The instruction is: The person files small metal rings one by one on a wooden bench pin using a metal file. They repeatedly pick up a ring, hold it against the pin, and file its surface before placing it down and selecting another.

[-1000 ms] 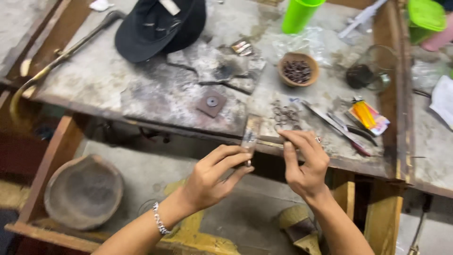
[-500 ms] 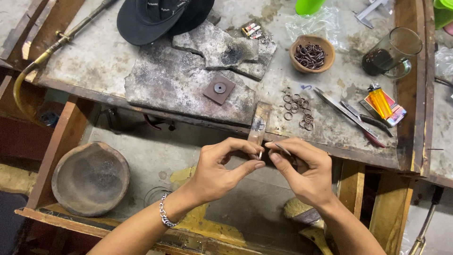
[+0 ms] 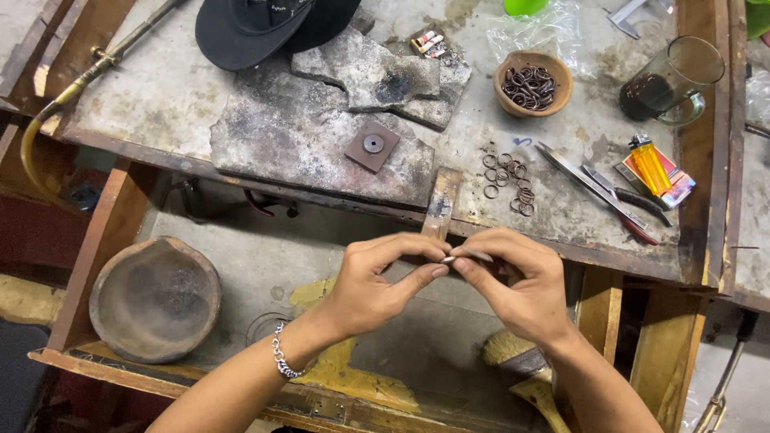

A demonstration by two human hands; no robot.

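From the head camera, both hands meet just below the near edge of the bench, over an open drawer: the left hand and the right hand pinch a small metal ring between thumb and fingertips, both closed on it, probably so each side can be gripped and worked against the other. Held right in front of the wooden bench pin, the ring sits where support is close. Loose rings lie scattered on the bench just beyond, and more fill the small wooden bowl farther back, within easy reach. Tweezers and a yellow lighter rest to the right, a black cap far left, a wooden dish in the drawer at near left. Compared with half a second ago, the hands hold nearly the same pose; the fingertips are drawn slightly tighter together on the ring.
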